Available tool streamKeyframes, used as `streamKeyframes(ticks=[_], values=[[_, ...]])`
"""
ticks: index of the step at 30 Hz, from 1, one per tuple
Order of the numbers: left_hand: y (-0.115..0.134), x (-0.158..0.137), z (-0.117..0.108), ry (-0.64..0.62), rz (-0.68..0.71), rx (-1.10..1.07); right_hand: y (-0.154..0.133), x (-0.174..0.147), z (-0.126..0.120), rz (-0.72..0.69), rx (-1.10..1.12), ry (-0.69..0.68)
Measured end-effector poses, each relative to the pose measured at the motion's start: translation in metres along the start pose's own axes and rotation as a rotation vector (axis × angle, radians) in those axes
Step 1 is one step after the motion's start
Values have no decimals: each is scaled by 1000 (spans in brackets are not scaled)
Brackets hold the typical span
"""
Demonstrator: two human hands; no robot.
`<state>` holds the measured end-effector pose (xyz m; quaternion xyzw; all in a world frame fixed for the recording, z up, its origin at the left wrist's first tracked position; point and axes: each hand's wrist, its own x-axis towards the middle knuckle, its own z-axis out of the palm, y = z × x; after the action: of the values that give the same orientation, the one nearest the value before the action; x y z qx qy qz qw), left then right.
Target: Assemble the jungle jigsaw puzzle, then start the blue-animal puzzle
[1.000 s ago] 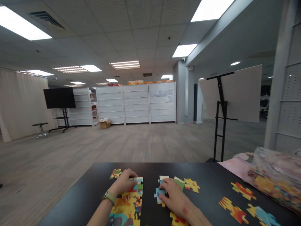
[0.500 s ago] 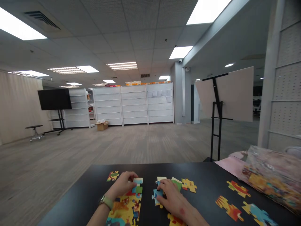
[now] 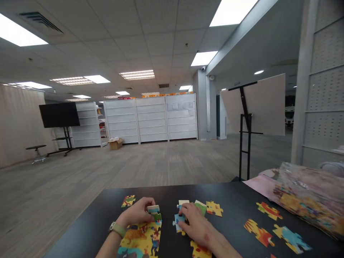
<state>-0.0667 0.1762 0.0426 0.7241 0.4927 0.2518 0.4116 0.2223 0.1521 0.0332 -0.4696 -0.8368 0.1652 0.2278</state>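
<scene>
My left hand (image 3: 139, 212) pinches a jigsaw puzzle piece (image 3: 153, 209) with a pale top and green lower part. The piece is tilted, just above the upper edge of a joined puzzle section (image 3: 141, 238) showing animals and a figure on yellow. My right hand (image 3: 195, 222) lies over loose pieces, thumb and fingers apart, fingertips touching a light-blue puzzle piece (image 3: 177, 223). A green piece (image 3: 200, 206) shows behind its knuckles, and a red-yellow piece (image 3: 199, 249) lies partly under the wrist. What is beneath the palm is hidden.
On the black table (image 3: 225, 236), a yellow piece (image 3: 214, 208) lies beyond my right hand and another piece (image 3: 128, 201) at the far left. Several loose pieces (image 3: 259, 232) spread at the right, beside a clear plastic bag (image 3: 311, 200) of pieces. A board stand (image 3: 245, 143) rises behind.
My left hand has lifted and tilted its piece, which lay flatter at the joined section's top edge. My right hand stays over the same pieces. The view has shifted slightly right.
</scene>
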Motion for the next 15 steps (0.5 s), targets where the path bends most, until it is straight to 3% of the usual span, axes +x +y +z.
streamKeyframes(ticks=[11, 15], values=[[13, -4, 4, -16, -60, 186, 5, -1, 2, -34, -14, 17], [13, -5, 14, -6, -9, 305, 2, -5, 1, -62, -55, -4]])
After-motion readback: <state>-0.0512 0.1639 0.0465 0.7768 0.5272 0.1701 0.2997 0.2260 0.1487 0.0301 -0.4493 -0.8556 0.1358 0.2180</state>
